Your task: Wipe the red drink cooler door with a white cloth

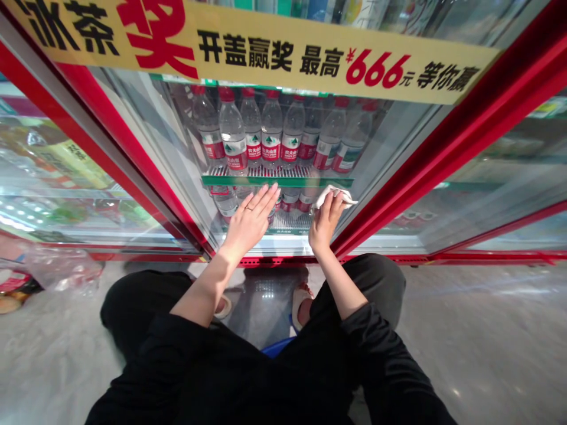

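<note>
Your right hand (324,227) grips the white cloth (321,196), its fingers closed over it, apparently against the glass door (295,223). The cloth spreads under and just past those fingertips, long axis roughly crosswise to them. Your left hand (248,221) is farther off, leftward, holding nothing, fingers straight, in front of the bottles (271,127).

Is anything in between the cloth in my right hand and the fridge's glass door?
Nothing visible is. Your right hand has the white cloth against the glass door, as far as this view shows. The bottles stand behind the glass, and the yellow sign is higher up.
</note>
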Demonstrator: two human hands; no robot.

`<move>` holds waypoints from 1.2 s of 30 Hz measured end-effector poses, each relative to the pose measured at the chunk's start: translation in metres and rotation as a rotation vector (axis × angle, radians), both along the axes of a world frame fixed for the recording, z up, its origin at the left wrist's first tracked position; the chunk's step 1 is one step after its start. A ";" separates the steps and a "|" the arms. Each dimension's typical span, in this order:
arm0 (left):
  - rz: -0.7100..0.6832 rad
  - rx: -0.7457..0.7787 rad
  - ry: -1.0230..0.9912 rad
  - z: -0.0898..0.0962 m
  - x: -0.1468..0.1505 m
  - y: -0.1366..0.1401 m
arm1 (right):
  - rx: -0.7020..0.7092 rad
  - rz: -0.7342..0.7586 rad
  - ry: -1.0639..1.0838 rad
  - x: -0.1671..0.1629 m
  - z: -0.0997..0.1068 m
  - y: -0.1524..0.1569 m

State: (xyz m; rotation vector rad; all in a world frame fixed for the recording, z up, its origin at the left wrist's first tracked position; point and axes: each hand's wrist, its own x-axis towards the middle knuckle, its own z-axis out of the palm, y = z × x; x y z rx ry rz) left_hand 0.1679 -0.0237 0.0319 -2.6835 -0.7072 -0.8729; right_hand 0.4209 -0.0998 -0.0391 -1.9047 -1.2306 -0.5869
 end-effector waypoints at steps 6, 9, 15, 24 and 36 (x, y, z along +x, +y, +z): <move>-0.032 0.015 0.036 0.003 -0.006 0.004 | 0.083 0.040 -0.033 -0.020 0.025 0.031; -0.037 0.024 0.061 0.005 -0.007 0.006 | -0.073 0.122 -0.092 -0.027 0.019 0.024; -0.038 0.016 0.096 0.007 -0.010 0.007 | -0.045 0.097 -0.070 -0.002 0.000 -0.003; -0.040 -0.008 0.111 0.011 -0.011 0.005 | 0.138 -0.026 -0.083 -0.013 0.027 0.032; -0.017 0.020 0.113 0.010 -0.009 0.003 | 0.126 0.006 -0.004 -0.021 0.015 0.017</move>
